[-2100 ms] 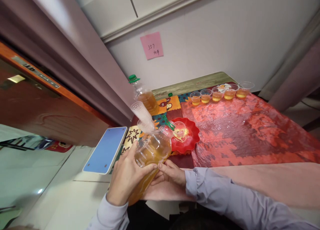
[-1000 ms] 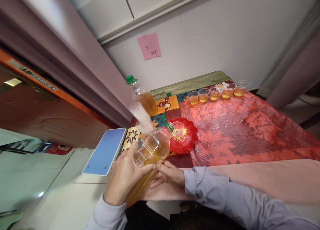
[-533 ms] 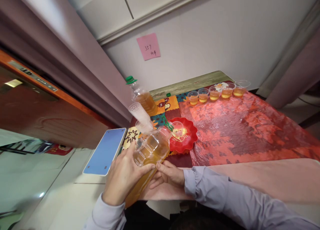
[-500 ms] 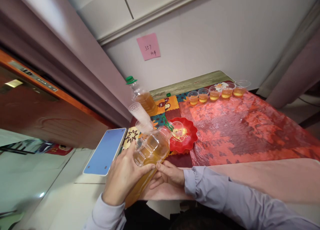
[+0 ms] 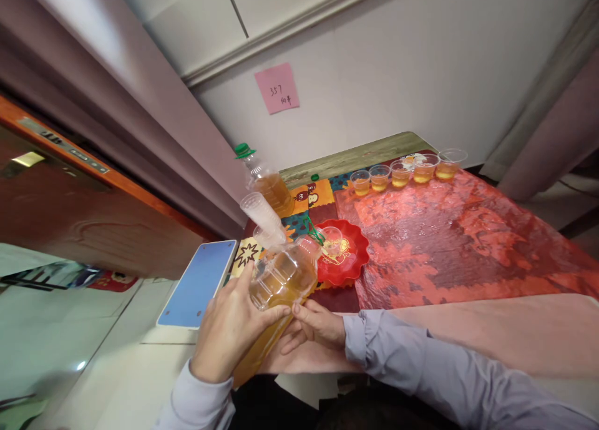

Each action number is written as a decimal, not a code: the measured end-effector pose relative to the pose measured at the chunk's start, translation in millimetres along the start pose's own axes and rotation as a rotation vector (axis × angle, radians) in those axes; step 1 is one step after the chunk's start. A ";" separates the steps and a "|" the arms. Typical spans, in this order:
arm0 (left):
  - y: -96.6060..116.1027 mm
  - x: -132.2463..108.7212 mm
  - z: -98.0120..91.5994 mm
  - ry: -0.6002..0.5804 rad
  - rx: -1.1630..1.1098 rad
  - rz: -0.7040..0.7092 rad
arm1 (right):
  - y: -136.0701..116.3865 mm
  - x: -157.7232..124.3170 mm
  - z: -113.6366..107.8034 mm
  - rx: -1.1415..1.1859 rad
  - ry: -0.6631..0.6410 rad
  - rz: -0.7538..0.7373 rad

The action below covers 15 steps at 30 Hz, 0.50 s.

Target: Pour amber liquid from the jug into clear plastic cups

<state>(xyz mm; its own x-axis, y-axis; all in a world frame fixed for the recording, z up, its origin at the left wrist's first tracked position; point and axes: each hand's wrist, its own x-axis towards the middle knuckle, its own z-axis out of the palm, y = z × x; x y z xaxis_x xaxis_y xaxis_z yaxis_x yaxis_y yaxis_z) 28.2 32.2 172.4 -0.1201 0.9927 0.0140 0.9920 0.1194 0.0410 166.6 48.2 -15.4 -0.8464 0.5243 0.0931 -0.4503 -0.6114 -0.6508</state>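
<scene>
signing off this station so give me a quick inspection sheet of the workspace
Surface: red patterned tablecloth, glossy; whether wet or coated, cannot tell.
Job's things: tilted plastic bottle of amber liquid, neck towards a clear cup in a red scalloped tray; row of five part-filled cups at the back.
Clutter: stack of clear cups, second bottle with green cap on, loose green cap.
Hands: left hand around the tilted bottle; right hand at its lower side, grip partly hidden.
Cables: thin dark line at far right may be one; too dim to tell.
Surroundings: wall with pink note, blue panel at left, wooden door, curtains.
</scene>
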 end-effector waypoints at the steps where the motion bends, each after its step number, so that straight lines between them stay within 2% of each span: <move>1: -0.6 0.1 0.8 0.008 -0.002 0.007 | 0.0 0.0 0.0 -0.004 0.001 0.002; 6: -1.1 0.8 2.6 0.026 0.001 0.007 | 0.5 0.3 -1.0 -0.012 0.002 0.000; 15: 4.4 0.7 -3.5 -0.029 -0.002 -0.021 | -4.3 -1.4 2.7 -0.014 -0.002 -0.011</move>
<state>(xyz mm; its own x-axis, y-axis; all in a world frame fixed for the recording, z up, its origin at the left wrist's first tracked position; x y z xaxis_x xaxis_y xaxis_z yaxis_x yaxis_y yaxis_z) 32.3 33.4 176.1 -0.1392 0.9901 -0.0154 0.9892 0.1398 0.0434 169.0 48.5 -10.7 -0.8423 0.5294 0.1017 -0.4553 -0.5976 -0.6600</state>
